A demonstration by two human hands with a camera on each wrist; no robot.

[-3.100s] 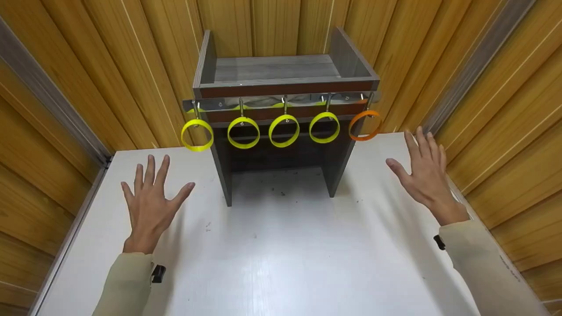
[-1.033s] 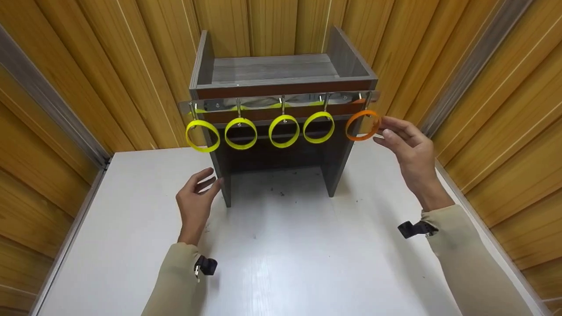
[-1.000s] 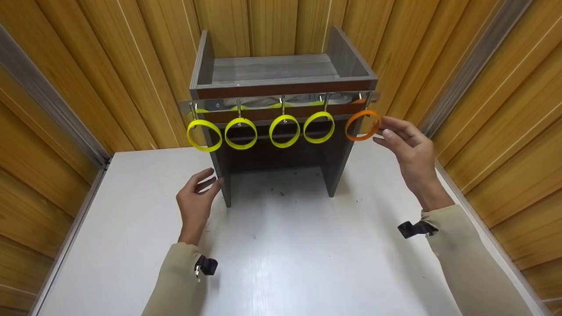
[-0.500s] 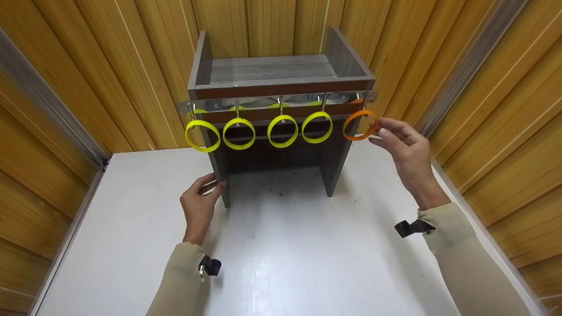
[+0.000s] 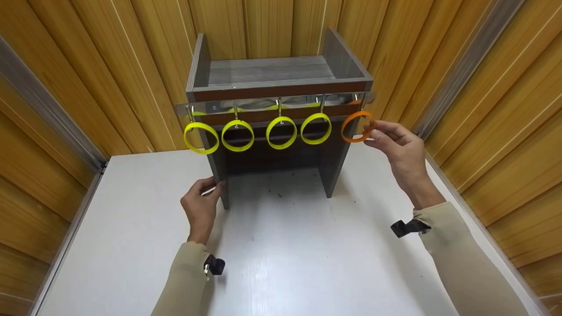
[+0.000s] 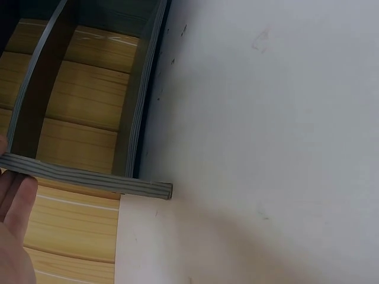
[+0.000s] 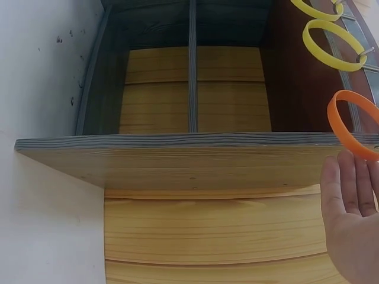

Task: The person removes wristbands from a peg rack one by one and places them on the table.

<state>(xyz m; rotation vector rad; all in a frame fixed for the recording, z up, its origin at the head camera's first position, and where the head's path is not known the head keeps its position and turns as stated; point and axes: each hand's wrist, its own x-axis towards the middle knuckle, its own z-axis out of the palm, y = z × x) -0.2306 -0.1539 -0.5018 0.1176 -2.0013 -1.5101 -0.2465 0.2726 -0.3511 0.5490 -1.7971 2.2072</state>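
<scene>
Imo, go easy w/ the R hand: light pinch, loose wrist, so the orange ring doesn't yank on its far-R hook. L hand shd just steady the side panel, no shoving. Ring's hanging on that hook, R edge btwn R thumb & fingers, i.e. pinched from the R. L fingers & thumb grip the panel's front edge, below the leftmost yellow ring, well apart from the orange one.

Four yellow rings; one orange ring; five hooks; one rail; one shelf
</scene>
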